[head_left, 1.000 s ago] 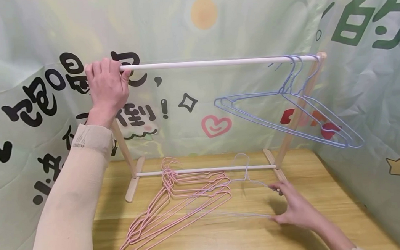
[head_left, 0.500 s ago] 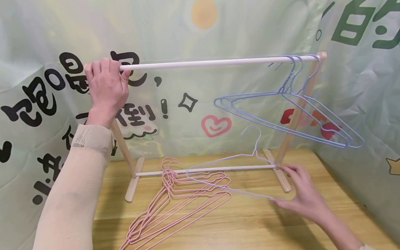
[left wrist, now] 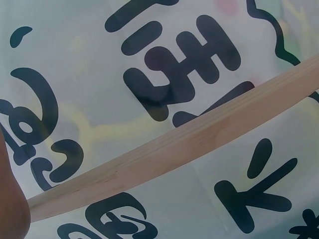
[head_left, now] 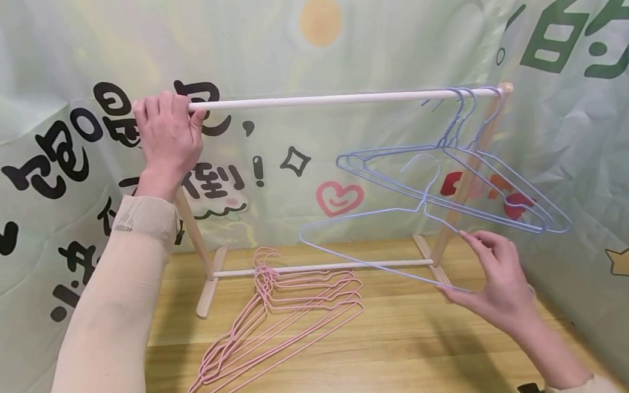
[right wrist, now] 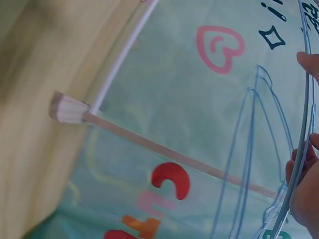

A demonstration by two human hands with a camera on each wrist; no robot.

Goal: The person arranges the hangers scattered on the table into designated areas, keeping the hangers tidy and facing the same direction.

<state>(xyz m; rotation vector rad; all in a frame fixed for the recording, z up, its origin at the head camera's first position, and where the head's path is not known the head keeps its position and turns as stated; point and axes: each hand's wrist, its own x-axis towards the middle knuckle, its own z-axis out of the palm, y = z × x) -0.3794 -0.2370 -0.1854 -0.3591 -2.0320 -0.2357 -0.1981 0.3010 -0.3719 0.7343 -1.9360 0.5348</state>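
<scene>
At the left end of the rack's white top rail, my left hand grips with its fingers over the bar. My right hand pinches a blue wire clothes hanger by its right shoulder and lower bar. That hanger is raised off the table, hook upward, below and in front of several blue hangers hung at the rail's right end. On the table lies an overlapping bunch of pink hangers. The right wrist view shows the held hanger along its right edge.
The rack has wooden legs, wooden feet and a white lower bar close to the table. Its base stands on a wood-grain table. A printed cloth backdrop rises behind and at both sides.
My right hand has lifted the blue hanger from beside the pink ones, up and to the right, to just below the hung hangers. My left hand has stayed on the rail.
</scene>
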